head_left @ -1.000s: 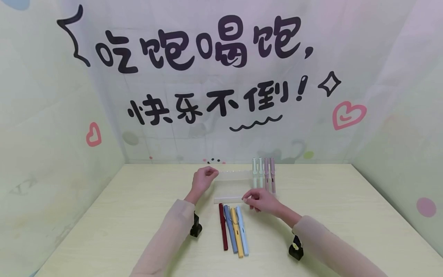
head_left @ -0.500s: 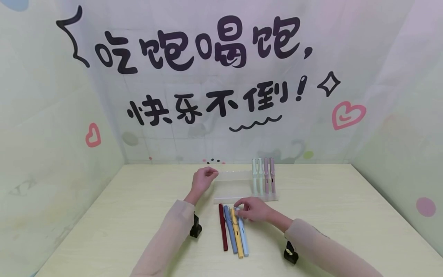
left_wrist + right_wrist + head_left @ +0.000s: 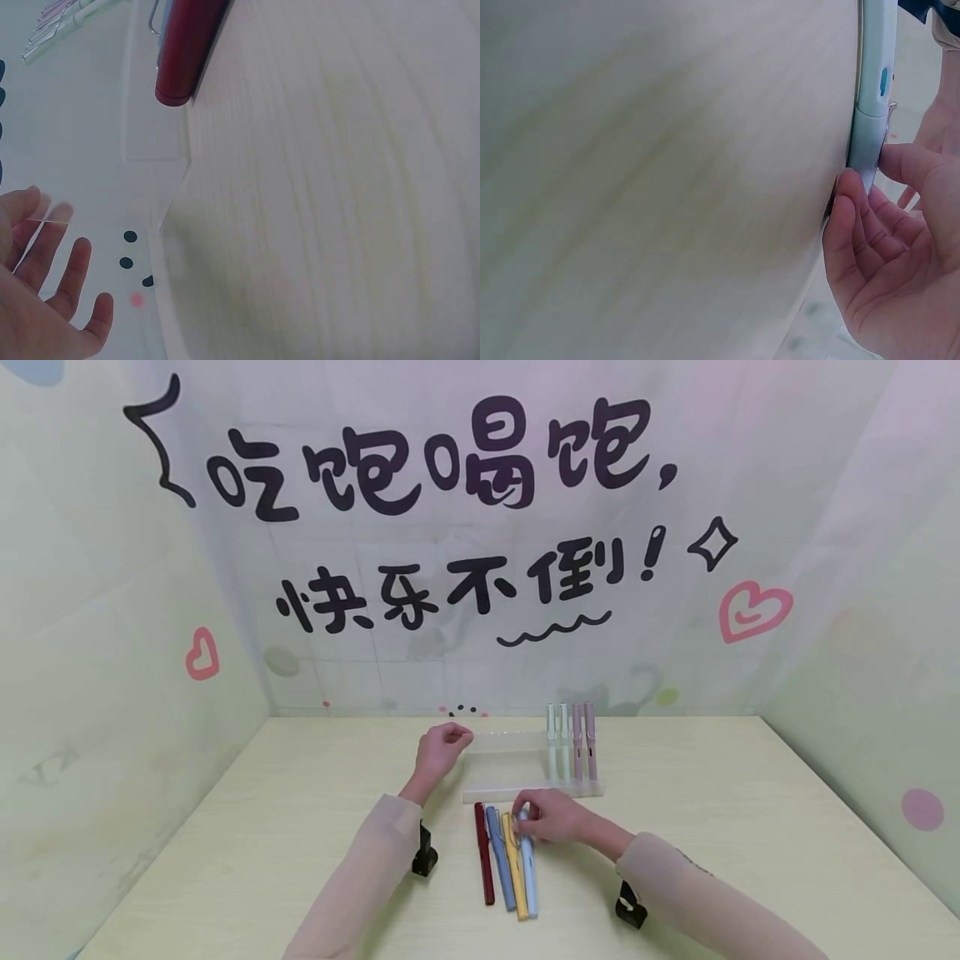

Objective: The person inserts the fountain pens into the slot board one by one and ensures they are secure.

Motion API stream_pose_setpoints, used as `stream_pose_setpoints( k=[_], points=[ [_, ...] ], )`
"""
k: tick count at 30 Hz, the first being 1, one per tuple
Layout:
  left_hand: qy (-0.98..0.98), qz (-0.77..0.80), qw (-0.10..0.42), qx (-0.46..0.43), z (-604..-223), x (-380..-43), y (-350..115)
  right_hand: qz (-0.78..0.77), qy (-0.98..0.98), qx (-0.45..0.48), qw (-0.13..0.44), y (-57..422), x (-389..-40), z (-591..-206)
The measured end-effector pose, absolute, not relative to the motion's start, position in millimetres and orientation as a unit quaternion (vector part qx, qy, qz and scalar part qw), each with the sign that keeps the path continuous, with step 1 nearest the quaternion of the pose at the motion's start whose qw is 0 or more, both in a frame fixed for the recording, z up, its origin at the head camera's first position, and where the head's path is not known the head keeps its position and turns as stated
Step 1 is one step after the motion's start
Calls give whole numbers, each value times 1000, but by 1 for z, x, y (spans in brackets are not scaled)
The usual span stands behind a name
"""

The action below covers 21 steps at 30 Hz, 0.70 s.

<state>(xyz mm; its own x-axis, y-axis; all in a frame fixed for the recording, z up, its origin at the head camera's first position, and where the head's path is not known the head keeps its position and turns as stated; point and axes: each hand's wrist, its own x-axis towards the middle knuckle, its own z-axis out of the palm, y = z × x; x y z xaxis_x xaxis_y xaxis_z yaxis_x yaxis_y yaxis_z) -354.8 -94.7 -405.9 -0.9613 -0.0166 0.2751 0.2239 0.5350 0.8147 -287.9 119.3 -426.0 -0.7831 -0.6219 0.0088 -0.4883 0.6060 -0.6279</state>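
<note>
"What's the left hand (image 3: 439, 753) doing up there?"

"Pinching the upper left corner of that clear plastic pen stand (image 3: 495, 795). Seen from the left wrist, thumb and forefinger close on the thin edge, the other fingers spread away. I'd guess it's to steady it; something that light could slide or tip."

"And the right hand (image 3: 553, 817)?"

"Down in front, thumb on one side of the light blue pen (image 3: 529, 881) and fingertips on the other, clamped at the capped end. Its far end points back toward the person, by the tabletop (image 3: 337, 860). I can't tell whether the cap end is off the wood."

"Why that pen, do you think?"

"It's the outermost on the right, so probably the easiest for that hand to get round. The yellow pen (image 3: 513, 864) lies close beside it, then the slate blue pen (image 3: 500, 864), then the dark red pen (image 3: 484, 860) at the left. The caps all point to the stand, which seems handy for gripping."

"The upright ones are sorted, too."

"Looks it: two mint green pens (image 3: 552, 743), then two mauve pens (image 3: 578, 743) at the right end, caps up, matching colours side by side."
</note>
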Motion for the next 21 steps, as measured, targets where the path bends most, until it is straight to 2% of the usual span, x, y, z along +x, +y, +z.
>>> stream_pose_setpoints(
  k=[21],
  points=[
    [-868,-474,133,-62,-404,-353,-94,-226,917,-326,34,120,-286,-418]
  ],
)
